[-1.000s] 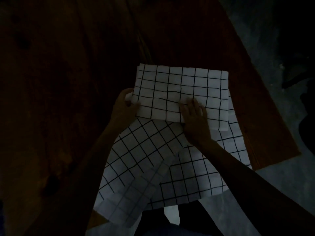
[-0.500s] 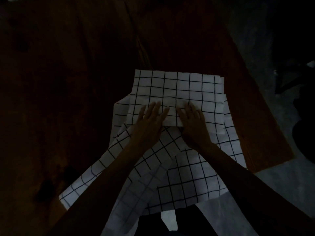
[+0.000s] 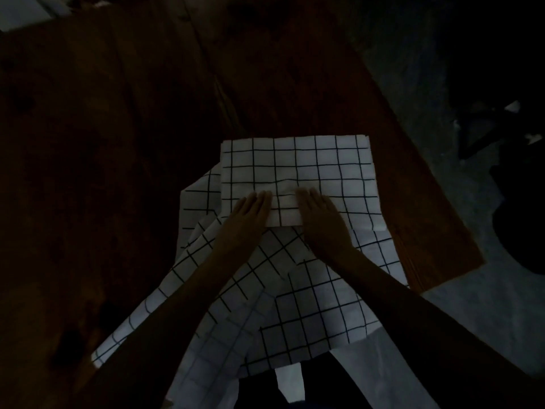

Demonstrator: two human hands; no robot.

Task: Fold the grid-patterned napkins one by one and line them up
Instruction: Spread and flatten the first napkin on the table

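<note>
A white napkin with a black grid, folded into a rectangle [image 3: 298,163], lies on the dark wooden table [image 3: 118,143]. My left hand [image 3: 247,219] and my right hand [image 3: 321,219] lie flat side by side on its near edge, fingers straight and pressing the fold. Under it and toward me spread several loose grid napkins [image 3: 280,305], overlapping and hanging past the table's near edge. My forearms cover parts of that pile.
The table's right edge [image 3: 436,231] runs diagonally, with grey floor [image 3: 472,320] beyond it. Dark shapes stand on the floor at the far right [image 3: 486,128]. A pale surface shows at the top left corner [image 3: 23,10]. The scene is very dim.
My left hand let go of the folded napkin's left edge and came to lie flat beside my right hand. The view shifted slightly.
</note>
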